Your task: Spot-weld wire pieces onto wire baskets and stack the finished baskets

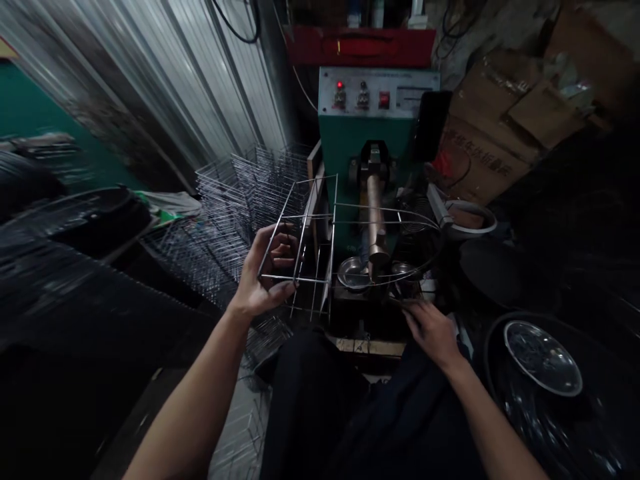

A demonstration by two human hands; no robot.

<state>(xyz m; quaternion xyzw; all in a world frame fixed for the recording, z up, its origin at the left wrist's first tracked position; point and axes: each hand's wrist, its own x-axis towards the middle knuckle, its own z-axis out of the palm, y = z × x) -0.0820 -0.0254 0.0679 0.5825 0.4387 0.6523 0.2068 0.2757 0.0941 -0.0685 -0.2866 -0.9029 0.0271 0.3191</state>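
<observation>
My left hand [267, 273] is closed around the left end of a wire rack [300, 248], a boxy frame of thin metal rods with long curved wires reaching right. The rack is held up in front of a green spot welder [345, 157], and its wires cross the view of the copper-coloured electrode arm [376, 213]. My right hand [434, 331] is lower down, fingers stretched toward a small metal dish [405, 270]; its fingertips are dark, and nothing shows in them. Another shiny round dish [354, 273] sits below the electrode arm.
Stacked wire racks [245, 193] stand on the left by a corrugated metal wall [200, 73]. On the right are cardboard boxes [493, 143], a white round container [473, 220] and a large black tub with a clear round dish [543, 357]. A red light glows on the control panel [370, 93].
</observation>
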